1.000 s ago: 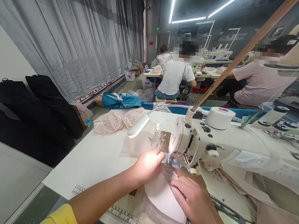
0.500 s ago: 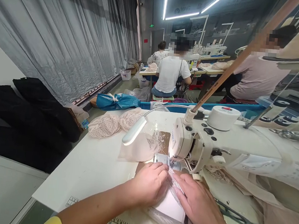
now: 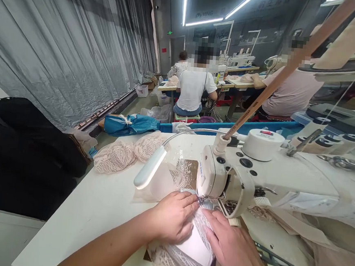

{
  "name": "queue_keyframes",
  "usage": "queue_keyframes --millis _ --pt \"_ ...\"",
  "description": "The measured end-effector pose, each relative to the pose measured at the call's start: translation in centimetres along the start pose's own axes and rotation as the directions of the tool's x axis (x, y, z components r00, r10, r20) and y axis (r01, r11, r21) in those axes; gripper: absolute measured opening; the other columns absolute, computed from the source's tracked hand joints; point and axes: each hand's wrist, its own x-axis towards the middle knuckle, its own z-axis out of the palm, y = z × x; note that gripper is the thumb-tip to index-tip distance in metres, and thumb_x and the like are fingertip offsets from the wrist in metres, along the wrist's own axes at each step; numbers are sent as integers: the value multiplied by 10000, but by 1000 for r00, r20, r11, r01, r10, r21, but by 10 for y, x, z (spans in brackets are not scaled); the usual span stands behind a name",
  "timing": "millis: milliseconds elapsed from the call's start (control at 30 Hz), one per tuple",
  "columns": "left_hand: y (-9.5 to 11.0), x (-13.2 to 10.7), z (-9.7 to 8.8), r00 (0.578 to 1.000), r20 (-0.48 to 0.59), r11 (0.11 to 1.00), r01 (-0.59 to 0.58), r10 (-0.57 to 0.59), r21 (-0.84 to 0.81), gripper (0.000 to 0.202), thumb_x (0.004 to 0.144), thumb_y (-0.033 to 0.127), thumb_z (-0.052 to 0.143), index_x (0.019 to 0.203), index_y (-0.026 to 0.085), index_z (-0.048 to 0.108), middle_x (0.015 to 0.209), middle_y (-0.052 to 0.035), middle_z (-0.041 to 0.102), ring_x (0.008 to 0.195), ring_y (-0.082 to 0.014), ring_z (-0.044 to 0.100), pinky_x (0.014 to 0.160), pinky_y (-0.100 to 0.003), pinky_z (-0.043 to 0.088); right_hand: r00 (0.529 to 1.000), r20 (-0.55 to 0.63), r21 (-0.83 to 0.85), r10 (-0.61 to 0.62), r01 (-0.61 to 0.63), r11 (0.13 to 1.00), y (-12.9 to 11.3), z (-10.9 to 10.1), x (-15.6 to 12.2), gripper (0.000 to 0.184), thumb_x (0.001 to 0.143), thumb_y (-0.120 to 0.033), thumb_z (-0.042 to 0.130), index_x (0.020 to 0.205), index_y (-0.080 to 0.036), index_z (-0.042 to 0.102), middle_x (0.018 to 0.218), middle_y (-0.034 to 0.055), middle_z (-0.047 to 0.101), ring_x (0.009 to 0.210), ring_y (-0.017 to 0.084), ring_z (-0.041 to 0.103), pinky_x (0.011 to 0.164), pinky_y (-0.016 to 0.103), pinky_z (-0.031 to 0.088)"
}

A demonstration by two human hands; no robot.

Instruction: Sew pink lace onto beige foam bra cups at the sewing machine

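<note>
My left hand (image 3: pixel 173 218) lies on a white fabric piece with lace trim (image 3: pixel 195 245), fingers curled down on it, just left of the needle of a white sewing machine (image 3: pixel 232 174). Flat on the same piece, my right hand (image 3: pixel 232 248) points its fingers toward the presser foot (image 3: pixel 204 201). The two hands almost touch at the fabric in front of the needle. A gooseneck lamp (image 3: pixel 146 169) hangs over the work.
Pink lace bundles (image 3: pixel 123 153) lie at the table's far left. Behind the needle lies a clear plastic sheet (image 3: pixel 161 185). Dark scissors (image 3: pixel 278 264) rest on the right. Beige cloth (image 3: pixel 324 251) piles under the machine arm. Several people sew at tables behind. Black bags (image 3: pixel 25 145) sit left.
The view has tilted and shifted. Both hands have drawn closer together at the needle, and the fabric has fed forward under the presser foot.
</note>
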Motion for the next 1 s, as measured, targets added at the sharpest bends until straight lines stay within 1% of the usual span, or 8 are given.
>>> queue_keyframes --millis 100,200,267,333,433,600,767,1000 --pt "-9 2 -6 998 38 999 -51 51 12 548 860 319 459 1360 95 466 1384 -139 502 1248 -268 470 1076 -403 339 1000 -21 26 4 -3 1000 1 -3 1 350 883 -209 431 1139 -185 669 975 94 733 746 211 695 592 306 537" --pt "-11 1 -15 995 80 995 -73 68 74 484 845 258 489 1310 124 503 1354 -137 526 1221 -274 489 1051 -430 341 996 -84 84 3 4 996 5 -6 1 367 914 -194 360 1069 -193 693 933 89 744 782 213 703 642 311 555" --pt "-6 -1 -18 996 56 989 -77 70 124 430 831 205 505 1251 117 527 1315 -153 545 1200 -282 492 1031 -441 343 993 -122 109 7 6 994 8 -6 -1 403 920 -175 318 1037 -183 704 904 98 747 771 213 706 648 313 562" --pt "3 -4 -17 997 -7 989 -72 74 132 367 825 162 504 1187 116 544 1251 -157 572 1163 -272 502 1014 -429 348 990 -140 125 11 6 992 10 -6 -3 411 914 -169 313 1035 -171 705 906 110 747 780 218 708 644 311 565" --pt "16 -6 -12 993 -85 993 -72 80 95 275 829 168 511 1095 124 568 1096 -135 614 1037 -248 537 981 -403 364 993 -118 162 8 11 987 10 -5 -5 401 909 -164 323 1079 -169 686 957 115 735 817 220 704 654 311 564" --pt "22 -6 -6 993 -87 992 -69 78 102 207 857 222 490 1023 136 579 888 -89 581 845 -214 521 944 -410 367 999 -28 220 -21 27 975 4 -9 -3 412 895 -124 304 1063 -198 673 836 87 701 697 191 666 619 301 530" --pt "20 -6 -4 991 -104 992 -68 80 110 177 868 225 459 968 137 575 832 -79 543 796 -202 487 917 -397 373 999 17 270 -43 37 962 3 -3 -5 383 890 -114 305 1031 -199 650 818 70 649 636 168 605 572 277 478" --pt "20 -8 -2 987 -136 995 -73 83 75 219 895 230 412 995 133 580 822 -87 540 787 -207 478 892 -399 390 998 20 257 -61 54 965 5 7 -10 420 888 -87 274 1065 -194 640 921 90 661 601 148 570 570 267 470"
